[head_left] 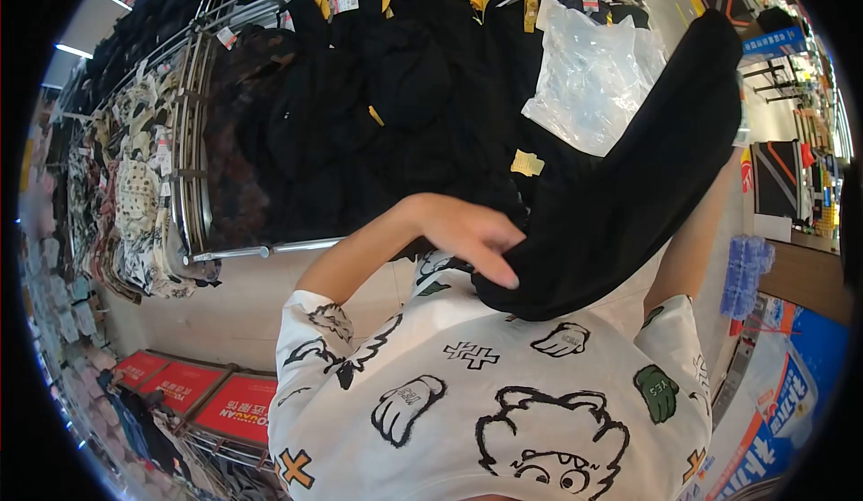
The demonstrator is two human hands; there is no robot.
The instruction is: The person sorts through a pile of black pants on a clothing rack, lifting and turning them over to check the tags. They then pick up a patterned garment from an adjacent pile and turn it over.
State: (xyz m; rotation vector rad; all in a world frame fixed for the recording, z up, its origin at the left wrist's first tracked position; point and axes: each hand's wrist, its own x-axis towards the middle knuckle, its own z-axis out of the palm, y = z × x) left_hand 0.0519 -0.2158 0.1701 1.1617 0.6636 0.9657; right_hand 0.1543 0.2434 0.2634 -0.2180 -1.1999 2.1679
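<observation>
A long piece of black clothing (620, 218) stretches diagonally in front of me, from my chest to the upper right; I cannot make out its exact kind. My left hand (467, 236) is at its lower left end, thumb spread away from the fingers and lying over the cloth. The right forearm (688, 240) rises behind the raised end of the garment. That cloth hides my right hand and its fingers. Beyond it, a crumpled clear plastic bag (589, 74) lies on top of black clothes (387, 133), near a yellow tag (528, 162).
A metal rack rail (261, 251) borders the black clothes. Patterned garments (139, 204) hang at the left. Red sign boards (184, 384) stand low on the left. Blue clear packs (746, 276) and a large blue box (800, 393) are on the right.
</observation>
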